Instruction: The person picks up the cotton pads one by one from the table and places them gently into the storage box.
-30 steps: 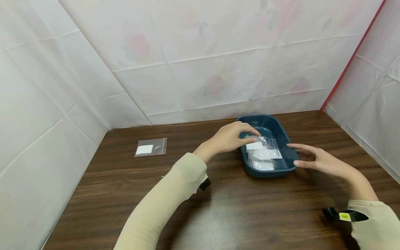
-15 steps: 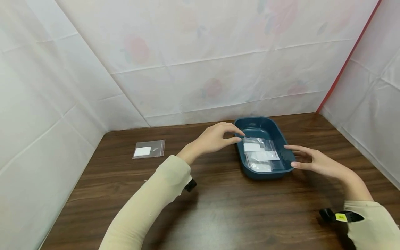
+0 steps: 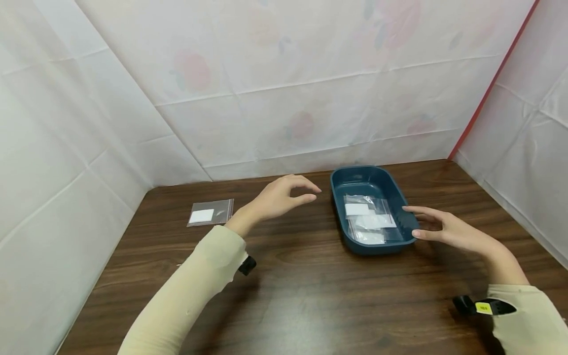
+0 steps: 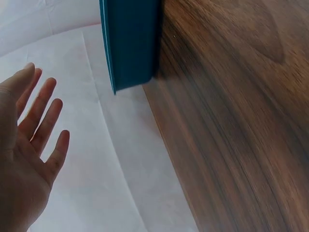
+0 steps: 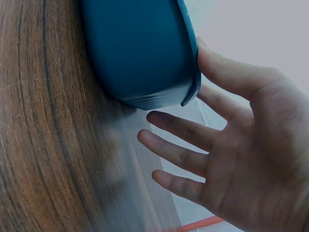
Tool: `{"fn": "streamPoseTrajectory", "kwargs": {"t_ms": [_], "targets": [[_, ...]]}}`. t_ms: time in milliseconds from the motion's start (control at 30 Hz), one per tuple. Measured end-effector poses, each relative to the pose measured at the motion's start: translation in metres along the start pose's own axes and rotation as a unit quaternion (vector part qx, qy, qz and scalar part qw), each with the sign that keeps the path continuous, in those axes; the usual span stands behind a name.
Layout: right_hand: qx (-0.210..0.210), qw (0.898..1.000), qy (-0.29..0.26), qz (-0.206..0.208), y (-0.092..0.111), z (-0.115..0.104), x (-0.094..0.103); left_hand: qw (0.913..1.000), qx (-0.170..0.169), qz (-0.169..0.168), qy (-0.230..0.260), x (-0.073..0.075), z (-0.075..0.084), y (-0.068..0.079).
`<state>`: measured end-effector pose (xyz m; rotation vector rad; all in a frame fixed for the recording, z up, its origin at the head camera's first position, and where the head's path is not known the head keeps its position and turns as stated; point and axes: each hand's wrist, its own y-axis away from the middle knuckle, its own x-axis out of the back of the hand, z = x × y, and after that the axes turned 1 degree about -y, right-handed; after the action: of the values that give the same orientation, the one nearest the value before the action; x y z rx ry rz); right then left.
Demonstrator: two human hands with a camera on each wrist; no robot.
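Observation:
A dark blue plastic bin (image 3: 337, 207) stands at the right of the table, holding several clear zip bags (image 3: 374, 222) with white pieces inside. My left hand (image 3: 277, 197) hovers above the table left of the bin, fingers loosely bent, nothing between thumb and fingertips. In the left wrist view that hand (image 4: 31, 145) shows spread fingers, apart from the bin. At the bin's right side, my right hand (image 3: 452, 229) has its thumb and index fingertips at the rim. The right wrist view shows its other fingers (image 5: 181, 128) stretched out below the bin's end. Another zip bag (image 3: 210, 213) lies flat at the far left.
A brown wood-grain table (image 3: 310, 296) carries everything. White sheeting (image 3: 266, 108) with faint red prints rises behind its back edge, and more sheeting hangs at both sides. A black strap with a yellow label (image 3: 483, 307) is at my right wrist.
My left hand has drawn back leftward from over the bags in the bin, out past the bin's rim. My right hand stays at the bin's right rim.

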<state>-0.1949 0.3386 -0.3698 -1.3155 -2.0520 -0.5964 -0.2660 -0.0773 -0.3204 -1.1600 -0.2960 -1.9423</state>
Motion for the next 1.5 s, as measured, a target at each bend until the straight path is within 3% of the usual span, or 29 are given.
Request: {"fn": "streamPoseTrajectory", "kwargs": {"t_ms": [733,1133,1500], "targets": [[-0.008,1.0,0.001,-0.002,-0.004,-0.001,-0.002,0.9979,0.048,0.02,0.038,0.026,-0.041,0.043],[-0.006,1.0,-0.005,-0.002,-0.004,0.001,-0.004,0.9922,0.109,0.029,0.054,0.038,-0.065,0.072],[-0.007,1.0,0.0,-0.003,-0.004,0.001,-0.002,0.9881,0.131,0.042,0.068,0.05,-0.084,0.088]]}}
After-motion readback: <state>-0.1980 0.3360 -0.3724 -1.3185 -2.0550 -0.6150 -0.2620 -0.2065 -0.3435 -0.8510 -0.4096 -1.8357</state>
